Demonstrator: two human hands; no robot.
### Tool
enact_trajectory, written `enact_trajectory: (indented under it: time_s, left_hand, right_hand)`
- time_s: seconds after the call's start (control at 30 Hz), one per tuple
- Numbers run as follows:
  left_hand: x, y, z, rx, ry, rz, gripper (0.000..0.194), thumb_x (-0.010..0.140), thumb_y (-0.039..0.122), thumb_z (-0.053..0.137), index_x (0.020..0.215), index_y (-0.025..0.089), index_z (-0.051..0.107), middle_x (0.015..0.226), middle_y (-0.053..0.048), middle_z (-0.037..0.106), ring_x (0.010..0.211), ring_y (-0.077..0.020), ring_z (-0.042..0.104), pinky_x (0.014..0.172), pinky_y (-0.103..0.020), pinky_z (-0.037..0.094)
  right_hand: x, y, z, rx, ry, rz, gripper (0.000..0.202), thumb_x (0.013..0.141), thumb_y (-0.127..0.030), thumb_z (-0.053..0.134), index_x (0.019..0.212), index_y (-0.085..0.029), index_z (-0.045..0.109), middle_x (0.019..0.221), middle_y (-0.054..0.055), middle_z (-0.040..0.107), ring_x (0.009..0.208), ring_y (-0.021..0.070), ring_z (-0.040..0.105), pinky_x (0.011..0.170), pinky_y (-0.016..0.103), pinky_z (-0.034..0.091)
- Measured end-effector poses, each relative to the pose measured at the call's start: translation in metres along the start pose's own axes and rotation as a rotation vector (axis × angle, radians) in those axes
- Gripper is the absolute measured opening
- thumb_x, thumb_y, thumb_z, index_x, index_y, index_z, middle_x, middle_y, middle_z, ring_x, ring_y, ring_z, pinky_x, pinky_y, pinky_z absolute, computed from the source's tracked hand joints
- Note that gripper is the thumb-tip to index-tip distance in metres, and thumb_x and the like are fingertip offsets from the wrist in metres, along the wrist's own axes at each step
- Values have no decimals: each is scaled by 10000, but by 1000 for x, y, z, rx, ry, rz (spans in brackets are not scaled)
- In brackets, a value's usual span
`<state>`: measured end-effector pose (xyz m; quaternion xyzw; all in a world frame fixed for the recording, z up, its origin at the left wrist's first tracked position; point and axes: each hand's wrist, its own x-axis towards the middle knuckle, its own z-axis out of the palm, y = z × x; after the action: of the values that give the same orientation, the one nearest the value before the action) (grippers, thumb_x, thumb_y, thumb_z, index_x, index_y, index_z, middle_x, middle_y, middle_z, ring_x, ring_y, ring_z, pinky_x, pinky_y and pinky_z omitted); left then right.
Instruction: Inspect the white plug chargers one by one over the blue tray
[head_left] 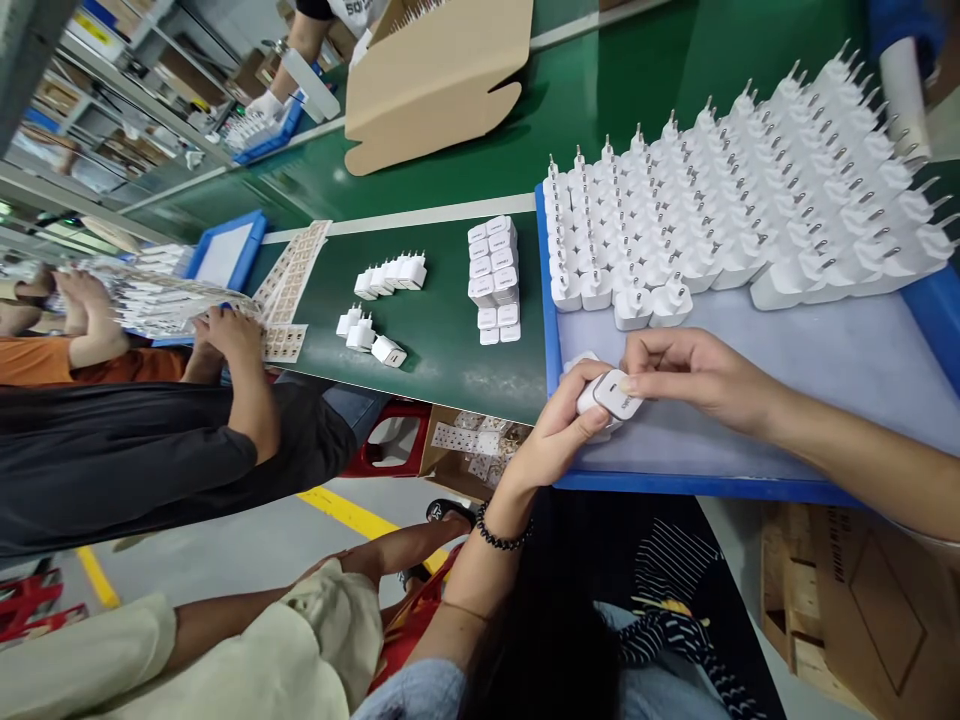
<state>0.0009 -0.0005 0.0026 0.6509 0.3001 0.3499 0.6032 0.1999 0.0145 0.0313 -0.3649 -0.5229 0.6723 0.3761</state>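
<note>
White rounded charger point(611, 396) with a slot in its flat face.

Green table point(450, 330) carries a blue tray point(750, 485) of white chargers point(735, 210), a stacked block of chargers point(495, 280), two loose charger groups point(390, 275), label sheets point(289, 290), a cardboard box point(435, 80) and a second blue tray point(225, 250)
</note>
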Motion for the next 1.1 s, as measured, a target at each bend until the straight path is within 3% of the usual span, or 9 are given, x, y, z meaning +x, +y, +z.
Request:
enact_trajectory:
  time_s: [0.33,0.67,0.8,0.93,1.1]
  left_hand:
    - [0,2,2,149,-7,79,404,946,562,492,1129,202,514,1012,-65,528,913,-217,495,870,-356,435]
    - [0,9,7,269,3,104,406,957,575,470,1086,194,526,1008,-78,557,932,-228,518,887,-387,448]
    - [0,9,6,258,-1,127,368,964,542,485,1077,195,538,1009,-75,561,929,-224,526,878,-385,450]
    - [2,3,4,202,44,202,383,884,501,658,1093,204,536,997,-53,554,934,-209,526,874,-362,449]
    - [0,-6,2,101,80,204,414,827,431,759,1109,231,531,1036,-38,552,1002,-205,533,918,-347,451]
  right_hand:
    - [0,-1,1,2,-56,9,335,770,-310,756,574,-197,508,549,-58,434,520,92,369,500,254,261]
    - [0,5,-2,-26,-83,6,407,787,-401,766,577,-203,478,543,-68,384,510,88,314,485,266,209]
    - [1,9,-2,-72,-91,47,513,771,-480,779,551,-214,399,531,-77,329,511,89,280,482,269,182]
    - [2,8,1,-152,-48,79,598,775,-550,764,520,-222,334,521,-89,239,505,88,227,483,277,158]
    - [0,-2,2,-25,-219,96,458,892,-547,657,645,-210,471,576,-45,477,569,116,423,556,271,330]
